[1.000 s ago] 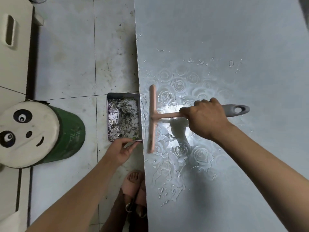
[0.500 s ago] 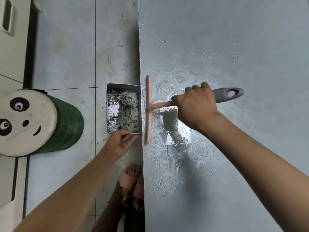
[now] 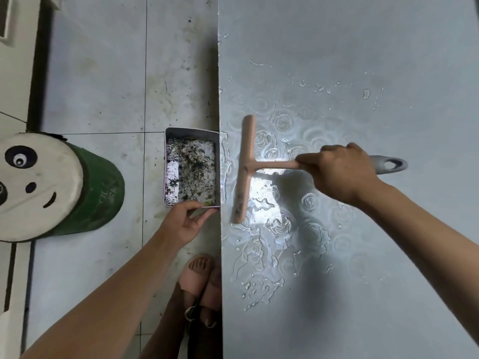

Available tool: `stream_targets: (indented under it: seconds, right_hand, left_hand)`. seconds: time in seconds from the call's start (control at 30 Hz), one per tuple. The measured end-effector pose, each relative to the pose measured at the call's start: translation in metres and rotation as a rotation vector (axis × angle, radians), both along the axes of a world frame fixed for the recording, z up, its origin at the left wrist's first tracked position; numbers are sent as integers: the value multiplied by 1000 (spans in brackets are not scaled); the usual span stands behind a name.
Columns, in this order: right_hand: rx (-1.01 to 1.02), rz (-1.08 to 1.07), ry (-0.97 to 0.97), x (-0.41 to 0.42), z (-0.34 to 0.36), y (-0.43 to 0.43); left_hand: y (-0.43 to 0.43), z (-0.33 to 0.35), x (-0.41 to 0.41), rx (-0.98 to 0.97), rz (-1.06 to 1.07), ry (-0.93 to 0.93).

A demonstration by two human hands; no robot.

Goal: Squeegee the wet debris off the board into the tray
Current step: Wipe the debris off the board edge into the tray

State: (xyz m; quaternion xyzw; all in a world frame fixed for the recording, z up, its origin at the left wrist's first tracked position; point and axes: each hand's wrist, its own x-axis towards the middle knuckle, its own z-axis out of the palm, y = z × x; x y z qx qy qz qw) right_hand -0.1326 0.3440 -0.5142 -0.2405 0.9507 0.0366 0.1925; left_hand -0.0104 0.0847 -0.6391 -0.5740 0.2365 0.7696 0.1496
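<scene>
— What are the fingers doing?

— The right hand's (image 3: 339,174) fingers (image 3: 309,159) are wrapped tight round the squeegee (image 3: 245,169) handle, knuckles up. I'd say that lets the blade be pressed down and dragged. The left hand's (image 3: 185,224) fingers (image 3: 188,204) pinch the near rim of the tray (image 3: 190,132).

— Why hold the tray there?

— Its right wall sits against the left edge of the board (image 3: 337,47), presumably to catch whatever comes over. It already holds dark wet debris (image 3: 194,172).

— And the squeegee?

— It looks to be blade-down on the wet board, just beside that left edge and level with the tray. A narrow strip of water (image 3: 225,164) lies between. The blade's long axis runs along the edge, near to far, with its far end leaning slightly away from it. The handle lies crosswise, pointing right toward the board's middle, and its grey loop (image 3: 388,165) sticks out past the hand. Dark specks (image 3: 239,200) cling to the blade's near end.
</scene>
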Motion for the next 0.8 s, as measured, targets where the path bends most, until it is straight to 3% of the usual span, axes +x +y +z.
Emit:
stream_targets:
  seconds: [0.23, 0.4, 0.63, 0.8]
  right_hand:
    - [-93, 112, 19, 0, -37, -39]
    - [-221, 87, 59, -10, -22, -12]
    - [-151, 32, -71, 0, -36, -32]
    - [-192, 78, 44, -3, -21, -50]
  left_hand:
    - [0, -12, 0, -35, -2, -36]
    - [-4, -16, 1, 6, 29, -35]
    - [-2, -16, -1, 32, 24, -47]
    - [-10, -16, 2, 19, 8, -47]
